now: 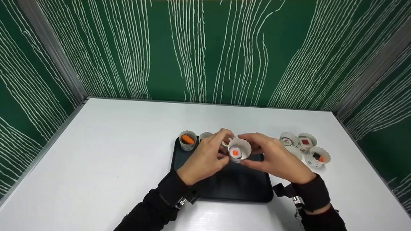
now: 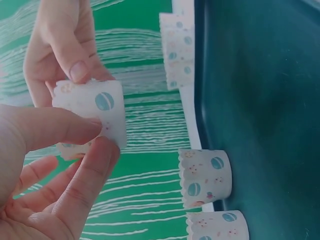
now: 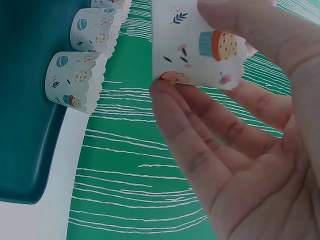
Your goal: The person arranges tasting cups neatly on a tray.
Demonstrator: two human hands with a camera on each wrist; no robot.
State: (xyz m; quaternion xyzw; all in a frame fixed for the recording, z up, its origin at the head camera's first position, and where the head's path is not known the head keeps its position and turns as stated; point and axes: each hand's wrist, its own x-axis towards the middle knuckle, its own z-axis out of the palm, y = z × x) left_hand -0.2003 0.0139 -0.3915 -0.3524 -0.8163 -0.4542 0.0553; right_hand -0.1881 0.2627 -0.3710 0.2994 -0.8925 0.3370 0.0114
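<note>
**Two hands on one paper cup above the tray**

Two hands meet over the white worktop point(image 1: 106, 154), near its middle, where a dark tray point(image 1: 237, 186) lies. Along the tray's far edge, at its left corner, stand a paper cup with an orange piece point(image 1: 187, 140) and a second cup point(image 1: 204, 136) just beside it. Four more filled cups point(image 1: 305, 148) cluster by the tray's right edge, on the worktop.

The held cup point(image 1: 239, 150), with a white-and-orange roll inside, hangs above the tray's far half, tilted toward the camera. The right hand point(image 1: 276, 160) curls thumb and fingers round its wall; the left hand point(image 1: 205, 157) pinches the opposite side between thumb and forefinger, as the left wrist view point(image 2: 95, 107) shows. The left hand may also hold a smaller white thing behind the cup, but that is hard to make out.

To do this well, I judge the grip should stay light, since thin paper crumples, and the cup should be levelled so the roll stays in.
</note>
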